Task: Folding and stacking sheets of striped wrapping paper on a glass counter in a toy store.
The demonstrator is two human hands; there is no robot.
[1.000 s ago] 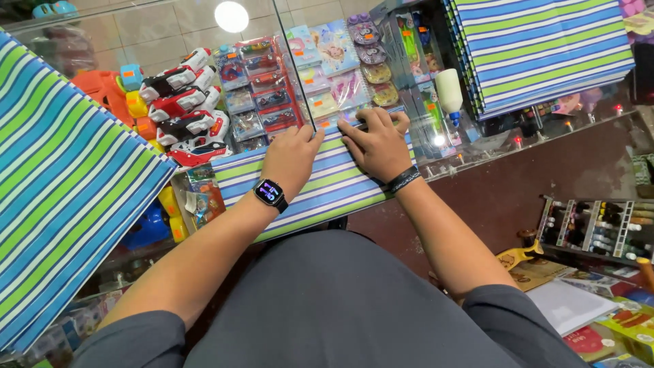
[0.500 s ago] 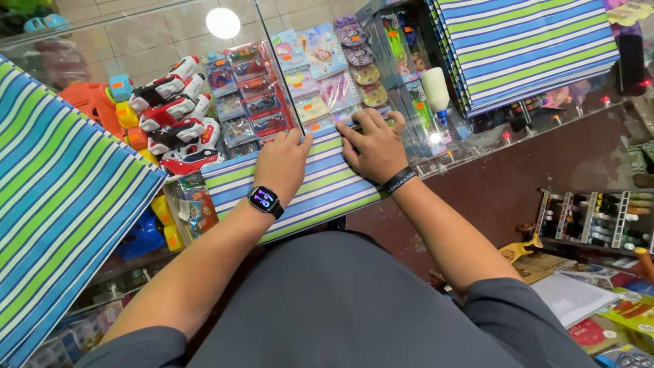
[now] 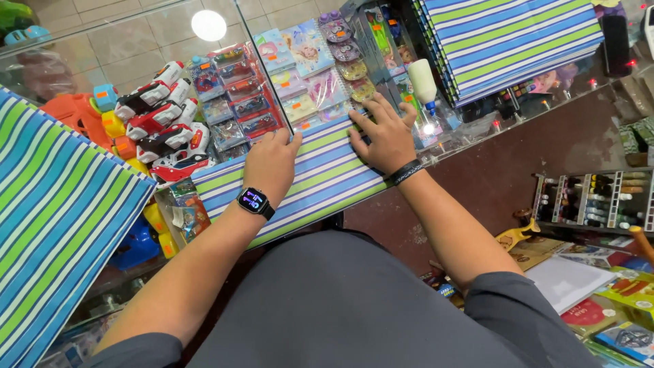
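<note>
A folded piece of striped paper (image 3: 320, 178), blue, green and white, lies on a glass counter (image 3: 477, 129). My left hand (image 3: 272, 163) rests flat on its middle, palm down, with a black smartwatch (image 3: 255, 202) on the wrist. My right hand (image 3: 385, 133) presses the paper's far right end with fingers spread, a black band (image 3: 407, 172) on that wrist. Neither hand grips anything; both lie on top of the sheet.
More striped sheets lie at the left (image 3: 54, 225) and as a stack at top right (image 3: 507, 41). A white glue bottle (image 3: 424, 83) stands beside my right hand. Toy guns (image 3: 160, 126), packaged toys (image 3: 238, 88) and notebooks fill the case below. A paint rack (image 3: 593, 201) stands at right.
Both hands have slid slightly along the striped paper toward its far edge, still pressing it flat. The view has shifted a little.
</note>
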